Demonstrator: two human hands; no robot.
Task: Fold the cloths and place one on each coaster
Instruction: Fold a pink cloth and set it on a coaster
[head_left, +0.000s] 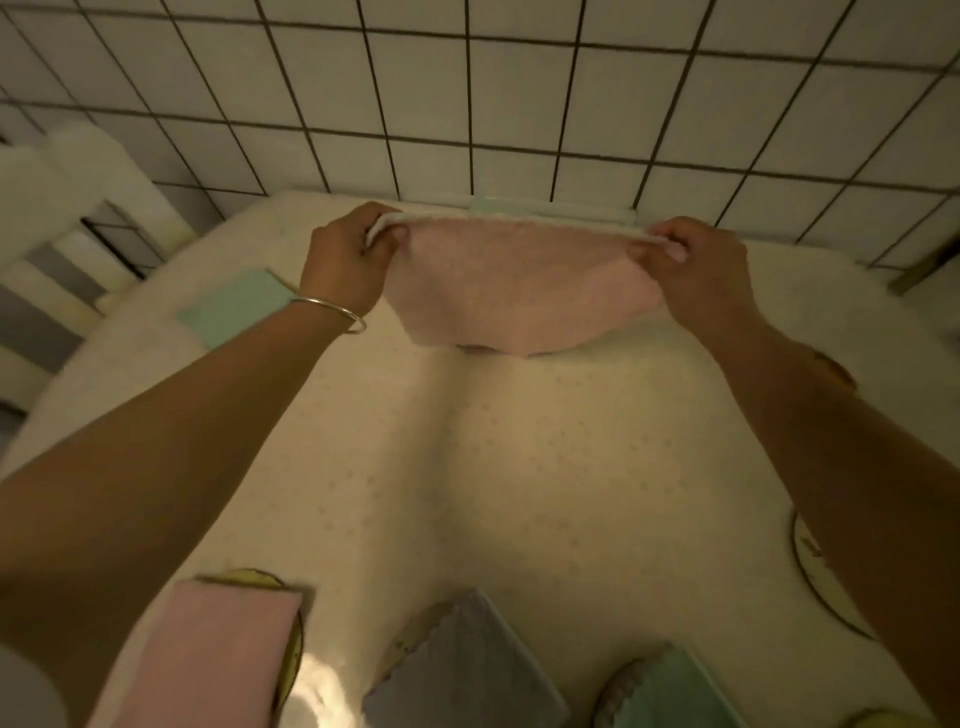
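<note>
Holding now: both hands pinch the top edge of a soft pink terry cloth (519, 291), stretched between them above the far part of the table.
Left hand (348, 260): fingers clenched on the cloth's upper left corner; a thin silver bangle (332, 312) sits at the wrist.
Right hand (696, 270): thumb and fingers closed on the upper right corner.
Cloth position: it hangs from the held edge, its lower edge sagging in a curve; whether that edge touches the cream dotted tablecloth (519, 493) I cannot tell.
Handling: light, limp and slightly grippy by the look of it; it should drape, not hold a crease, so corners are the place to grip, and the fold will likely need pressing flat.
Already placed: a folded pink cloth (218, 654), a folded grey cloth (467, 670) and a folded pale green cloth (670, 691) each lie on a round coaster along the near edge.
Free coaster: a round gold-rimmed coaster (815, 577) at the right, partly behind the right forearm, appears bare.
Waiting: a flat mint-green cloth (234, 306) lies at the left, beside the left wrist.
Risk: uneven corners would give a crooked fold.
</note>
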